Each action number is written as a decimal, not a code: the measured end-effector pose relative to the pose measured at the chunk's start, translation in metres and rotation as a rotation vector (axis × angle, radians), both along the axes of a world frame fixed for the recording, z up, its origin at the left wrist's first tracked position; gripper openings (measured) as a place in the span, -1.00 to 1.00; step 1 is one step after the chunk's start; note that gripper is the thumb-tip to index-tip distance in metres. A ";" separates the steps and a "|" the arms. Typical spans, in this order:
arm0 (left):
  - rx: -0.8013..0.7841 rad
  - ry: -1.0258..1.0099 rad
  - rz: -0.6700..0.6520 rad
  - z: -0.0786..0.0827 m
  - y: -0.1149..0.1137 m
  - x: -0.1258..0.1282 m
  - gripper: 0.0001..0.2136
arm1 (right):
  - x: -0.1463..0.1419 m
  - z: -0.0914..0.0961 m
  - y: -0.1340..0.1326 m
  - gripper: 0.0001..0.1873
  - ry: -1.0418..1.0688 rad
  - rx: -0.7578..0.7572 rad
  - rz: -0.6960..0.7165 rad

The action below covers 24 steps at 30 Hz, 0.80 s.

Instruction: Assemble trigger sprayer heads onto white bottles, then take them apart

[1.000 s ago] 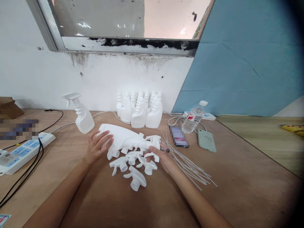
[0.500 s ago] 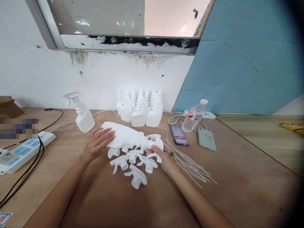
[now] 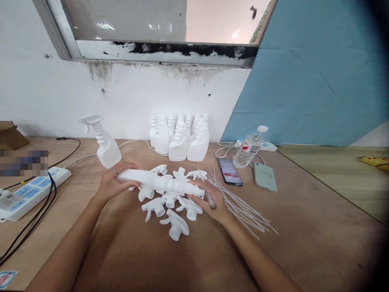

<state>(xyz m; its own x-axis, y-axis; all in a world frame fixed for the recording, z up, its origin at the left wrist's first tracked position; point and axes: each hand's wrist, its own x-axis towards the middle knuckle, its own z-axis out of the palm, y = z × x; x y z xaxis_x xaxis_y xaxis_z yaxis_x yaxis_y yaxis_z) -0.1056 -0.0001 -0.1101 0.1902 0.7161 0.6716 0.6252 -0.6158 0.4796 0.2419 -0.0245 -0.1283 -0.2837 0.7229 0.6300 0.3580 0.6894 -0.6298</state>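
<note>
A white plastic spray bottle (image 3: 152, 181) lies sideways in the air above the table, held at both ends. My left hand (image 3: 112, 183) is closed around its base. My right hand (image 3: 209, 198) is closed around its neck end, where a white trigger head (image 3: 197, 175) sits, and a dark pen-like object (image 3: 211, 200) lies along the fingers. Under the bottle is a heap of loose white trigger heads (image 3: 172, 209). A bundle of thin white dip tubes (image 3: 243, 209) lies right of my right hand.
One assembled spray bottle (image 3: 105, 144) stands at the back left, several capless bottles (image 3: 179, 138) by the wall. A water bottle (image 3: 251, 148), two phones (image 3: 264, 176) and a white power strip (image 3: 27, 192) with black cables lie on the wooden table (image 3: 304, 227).
The bottle has been turned about its long axis, so its narrow edge now faces me. My left hand shifted over its base, and my right hand stayed at the neck.
</note>
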 end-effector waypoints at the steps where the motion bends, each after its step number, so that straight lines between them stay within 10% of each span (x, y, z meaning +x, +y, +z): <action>1: -0.014 -0.112 0.066 0.001 0.000 -0.001 -0.59 | 0.001 -0.002 0.003 -0.63 -0.042 0.081 0.046; 12: -0.797 -0.638 0.124 0.011 0.008 0.006 -0.61 | 0.006 -0.012 0.005 -0.59 -0.330 0.640 -0.014; 17: -0.861 -0.849 0.144 -0.001 0.020 -0.020 -0.58 | 0.024 -0.015 0.014 -0.63 -0.265 0.646 -0.177; 24: -0.831 -0.997 0.149 -0.021 0.034 -0.029 -0.55 | 0.033 -0.026 0.037 -0.61 0.354 0.370 -0.488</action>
<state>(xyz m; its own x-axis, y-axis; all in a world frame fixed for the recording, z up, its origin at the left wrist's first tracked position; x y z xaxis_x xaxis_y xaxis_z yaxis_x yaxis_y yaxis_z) -0.1349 0.0339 -0.1315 -0.2463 0.9534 -0.1741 -0.1822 0.1309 0.9745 0.2753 0.0122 -0.1539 0.2861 0.4357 0.8534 0.4977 0.6935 -0.5209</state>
